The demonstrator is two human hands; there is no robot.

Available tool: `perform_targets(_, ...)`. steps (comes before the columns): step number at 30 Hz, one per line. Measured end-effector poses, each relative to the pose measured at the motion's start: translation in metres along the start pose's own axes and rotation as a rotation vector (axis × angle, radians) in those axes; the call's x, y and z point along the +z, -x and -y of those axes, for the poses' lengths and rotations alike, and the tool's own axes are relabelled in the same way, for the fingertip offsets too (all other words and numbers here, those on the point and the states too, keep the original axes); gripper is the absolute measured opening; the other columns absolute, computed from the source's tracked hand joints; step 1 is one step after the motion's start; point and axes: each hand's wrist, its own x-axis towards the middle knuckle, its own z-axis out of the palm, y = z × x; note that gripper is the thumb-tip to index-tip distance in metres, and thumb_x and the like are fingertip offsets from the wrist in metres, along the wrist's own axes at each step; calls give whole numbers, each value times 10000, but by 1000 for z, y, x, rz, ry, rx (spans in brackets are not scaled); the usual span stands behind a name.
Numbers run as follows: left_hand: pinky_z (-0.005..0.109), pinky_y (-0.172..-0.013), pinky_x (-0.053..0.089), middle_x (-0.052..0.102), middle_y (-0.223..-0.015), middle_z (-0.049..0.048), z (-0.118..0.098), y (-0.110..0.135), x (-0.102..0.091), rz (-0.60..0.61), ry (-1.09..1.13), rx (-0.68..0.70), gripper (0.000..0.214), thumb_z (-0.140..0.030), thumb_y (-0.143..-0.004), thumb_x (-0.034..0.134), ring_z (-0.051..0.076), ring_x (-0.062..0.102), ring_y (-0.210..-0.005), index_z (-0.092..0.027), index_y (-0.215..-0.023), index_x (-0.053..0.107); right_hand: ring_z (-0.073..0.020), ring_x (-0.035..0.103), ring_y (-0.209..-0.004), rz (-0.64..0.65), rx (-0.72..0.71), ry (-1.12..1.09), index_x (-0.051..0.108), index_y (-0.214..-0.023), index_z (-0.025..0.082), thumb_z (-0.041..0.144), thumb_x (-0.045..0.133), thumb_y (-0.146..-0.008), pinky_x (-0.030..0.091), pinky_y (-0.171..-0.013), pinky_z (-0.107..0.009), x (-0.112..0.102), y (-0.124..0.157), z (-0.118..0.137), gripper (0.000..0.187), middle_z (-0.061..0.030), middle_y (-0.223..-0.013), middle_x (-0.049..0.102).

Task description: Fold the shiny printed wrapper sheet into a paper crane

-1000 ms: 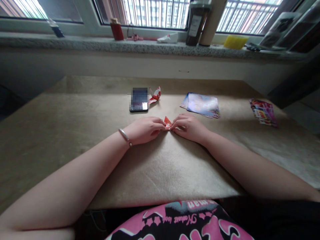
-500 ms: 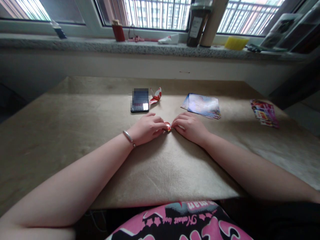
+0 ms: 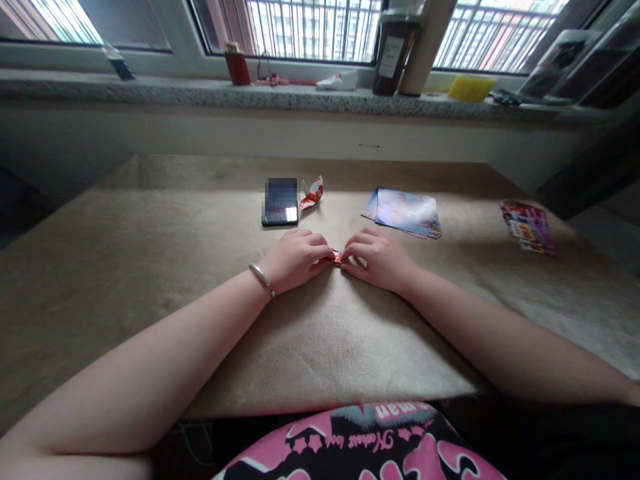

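Between my two hands, a small red shiny wrapper is pinched at the middle of the table; whether anything is inside it I cannot tell. My left hand, with a silver bangle at the wrist, grips its left end between thumb and fingers. On its right end the fingertips of my right hand are closed. Both hands rest low on the tabletop, and their fingers cover most of the wrapper. Just beyond my left hand lies a black phone. A crumpled red and white wrapper stands against the phone's right side.
A fanned stack of glossy cards lies beyond my right hand. Farther right are several pink and red cards. On the stone windowsill stand a red bottle, a dark jar and a yellow block.
My hands have drawn slightly closer together on the small wrapper, and my right fingertips now cover more of its right end. The phone, the cards and the other wrapper stay put.
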Motion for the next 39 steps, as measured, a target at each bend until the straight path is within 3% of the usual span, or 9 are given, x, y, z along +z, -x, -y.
perform_targets(6,276,-705,398,647,-897,31,-2,-2,1,-2,-31,38,230,-287,-893,462,155,539,-792,-246,-982,670,-202,531,-833,11,-36,36,683,-814,203,285,503,-861,428,-760,-333,-2,-2,4,204,-53,-846,673)
perform_targets(19,265,-658,421,645,-797,60,-7,-5,0,-27,17,-98,281,-344,-888,487,154,560,-738,-175,-810,698,-183,555,-784,8,146,-13,638,-755,178,250,523,-822,428,-734,-306,4,-8,2,151,-56,-788,654)
perform_targets(27,251,-617,385,638,-754,46,-8,-5,0,-21,-44,-114,251,-311,-883,496,145,545,-695,-171,-775,674,-174,539,-787,0,221,-87,610,-764,180,243,519,-817,422,-720,-285,6,-8,3,123,-47,-775,632)
perform_targets(31,247,-618,380,644,-756,35,-7,-5,-1,-4,-41,-120,223,-300,-879,507,144,551,-702,-194,-792,683,-191,548,-852,-5,234,-61,618,-831,186,287,541,-803,424,-780,-308,4,-6,5,129,-54,-846,645)
perform_targets(35,252,-639,390,662,-790,36,-8,-5,-2,-13,-38,-148,202,-294,-889,492,154,575,-738,-203,-917,670,-216,549,-945,2,253,-40,626,-969,187,360,563,-792,419,-853,-340,4,-5,6,256,-72,-967,650)
perform_targets(39,252,-629,384,655,-771,33,-8,-5,-1,-13,-56,-164,159,-246,-869,507,154,572,-723,-192,-862,657,-212,553,-950,-4,288,-54,647,-926,187,330,542,-808,424,-859,-341,6,-5,4,214,-74,-966,653)
